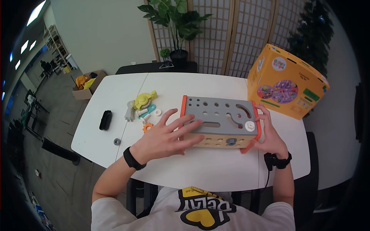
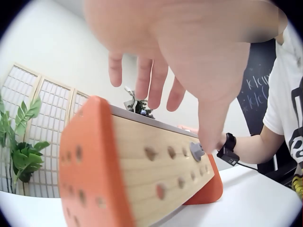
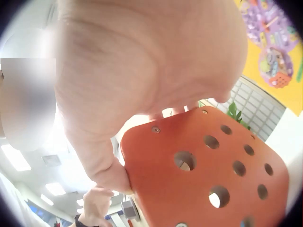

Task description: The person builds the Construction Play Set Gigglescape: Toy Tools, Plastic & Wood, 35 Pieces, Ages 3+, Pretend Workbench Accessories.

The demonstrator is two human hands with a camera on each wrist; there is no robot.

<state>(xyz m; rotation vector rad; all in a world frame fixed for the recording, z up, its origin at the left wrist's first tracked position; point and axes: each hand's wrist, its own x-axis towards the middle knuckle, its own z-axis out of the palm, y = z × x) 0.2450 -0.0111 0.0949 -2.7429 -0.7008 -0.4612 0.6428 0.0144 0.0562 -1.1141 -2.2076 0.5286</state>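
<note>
A toy workbench (image 1: 216, 119) with a grey slotted top, wooden sides and orange end panels stands on the table. My left hand (image 1: 165, 138) is spread over its left end, fingers apart and holding nothing; in the left wrist view the hand (image 2: 175, 56) hangs above the wooden side (image 2: 161, 161). My right hand (image 1: 270, 134) grips the right orange end panel (image 3: 208, 165), thumb at the near edge and fingers at the far edge. A white knob (image 1: 250, 126) sits on the top's right corner, and a grey piece (image 1: 231, 142) on the near wooden side.
Left of the workbench lie a yellow-green toy piece (image 1: 143, 101), a teal piece (image 1: 146, 111), an orange gear (image 1: 147, 127) and a grey ring (image 1: 117, 141). Further left is a black case (image 1: 105, 120). A large yellow box (image 1: 287, 82) stands at the back right.
</note>
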